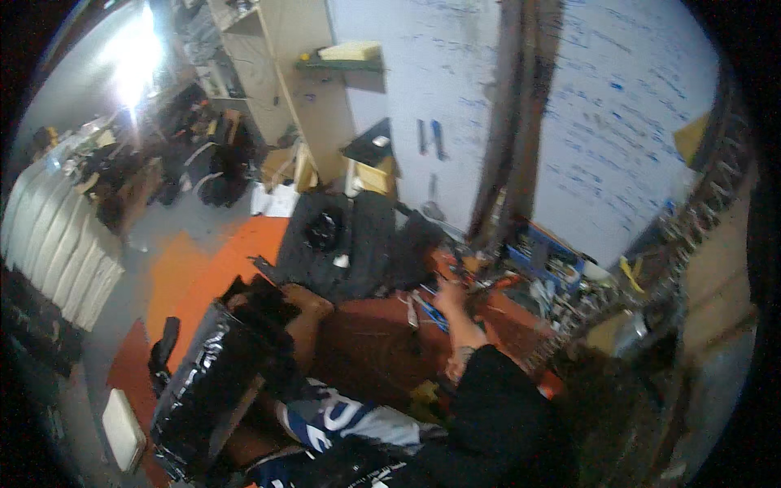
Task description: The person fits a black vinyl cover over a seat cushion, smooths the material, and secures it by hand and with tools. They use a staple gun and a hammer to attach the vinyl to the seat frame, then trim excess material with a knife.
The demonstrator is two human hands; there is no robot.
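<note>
My right hand (450,297) reaches forward from a black sleeve (508,407) to a pile of tools by the wall. Its fingers are small and blurred against orange-red tool handles (443,262), so I cannot tell whether they grip one. Just beside the hand, a blue-handled tool (435,315) and a pale-handled tool (412,311) lie on the reddish-brown floor mat (366,337). My left hand does not show. At the left, a bulky thing wrapped in shiny black plastic (207,382) stands tilted next to my legs, its contents hidden.
A blue tray (547,259) of small metal parts stands right of the hand, with loose hardware (561,305) in front. Dark cushioned pieces (333,252) lie ahead. A marked whiteboard (626,114) and a brown post (514,122) rise behind. Stacked white padding (61,236) is far left.
</note>
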